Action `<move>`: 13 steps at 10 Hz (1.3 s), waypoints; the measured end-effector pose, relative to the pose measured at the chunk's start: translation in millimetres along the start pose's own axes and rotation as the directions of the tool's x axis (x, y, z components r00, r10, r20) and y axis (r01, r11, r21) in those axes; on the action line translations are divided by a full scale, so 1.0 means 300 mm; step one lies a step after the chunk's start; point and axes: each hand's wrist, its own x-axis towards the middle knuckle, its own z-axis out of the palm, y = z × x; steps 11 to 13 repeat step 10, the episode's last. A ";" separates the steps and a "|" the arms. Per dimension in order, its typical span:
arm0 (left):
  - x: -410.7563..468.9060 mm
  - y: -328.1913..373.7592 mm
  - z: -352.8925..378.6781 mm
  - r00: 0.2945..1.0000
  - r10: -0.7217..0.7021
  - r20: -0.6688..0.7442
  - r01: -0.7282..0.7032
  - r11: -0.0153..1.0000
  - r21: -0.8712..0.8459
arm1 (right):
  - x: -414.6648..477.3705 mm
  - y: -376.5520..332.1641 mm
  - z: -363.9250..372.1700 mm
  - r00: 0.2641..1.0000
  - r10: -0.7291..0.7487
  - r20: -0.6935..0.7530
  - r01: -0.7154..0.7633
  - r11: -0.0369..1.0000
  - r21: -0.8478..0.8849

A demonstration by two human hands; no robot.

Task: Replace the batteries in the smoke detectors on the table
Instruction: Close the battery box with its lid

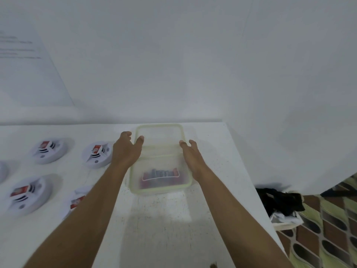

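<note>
Head view: both hands are reached to the sides of a lidded plastic box of batteries at the far edge of the counter.

The left hand (126,149) is set at the left rim of the clear container (161,159), the right hand (190,154) at its right rim; each grip is spread wide and nothing is held, and through the blur it cannot be told whether the fingertips touch the lid. The batteries (161,176) are seen lying at the near end inside. The smoke detectors (96,154) lie to the left on the counter (164,219), each with a red-labelled battery showing. The step is judged to be lid removal: the box should be steadied, the rim lifted evenly from both sides, and tipping avoided so the cells are not spilled.
</note>
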 end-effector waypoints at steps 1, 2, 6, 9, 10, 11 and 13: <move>-0.047 -0.021 -0.023 0.999 -0.019 -0.038 0.022 0.996 0.082 | -0.029 0.032 0.008 0.997 0.029 -0.071 -0.023 0.997 0.078; -0.104 -0.054 -0.034 1.000 -0.024 -0.017 0.027 0.988 0.152 | -0.037 0.063 0.010 0.987 0.037 -0.154 -0.014 0.989 0.150; -0.172 -0.075 -0.040 0.999 0.041 -0.028 -0.039 0.996 0.075 | -0.057 0.058 0.022 0.988 -0.015 -0.153 0.031 0.994 0.105; -0.176 -0.079 -0.048 0.998 0.042 -0.043 -0.038 0.995 0.091 | -0.058 0.058 0.009 0.994 -0.063 -0.095 0.069 0.995 0.069; -0.173 -0.047 -0.060 0.992 0.086 -0.092 -0.083 0.996 0.042 | -0.070 0.036 0.003 0.982 -0.125 -0.145 0.132 0.990 0.039; -0.173 -0.047 -0.060 0.992 0.086 -0.092 -0.083 0.996 0.042 | -0.070 0.036 0.003 0.982 -0.125 -0.145 0.132 0.990 0.039; -0.173 -0.047 -0.060 0.992 0.086 -0.092 -0.083 0.996 0.042 | -0.070 0.036 0.003 0.982 -0.125 -0.145 0.132 0.990 0.039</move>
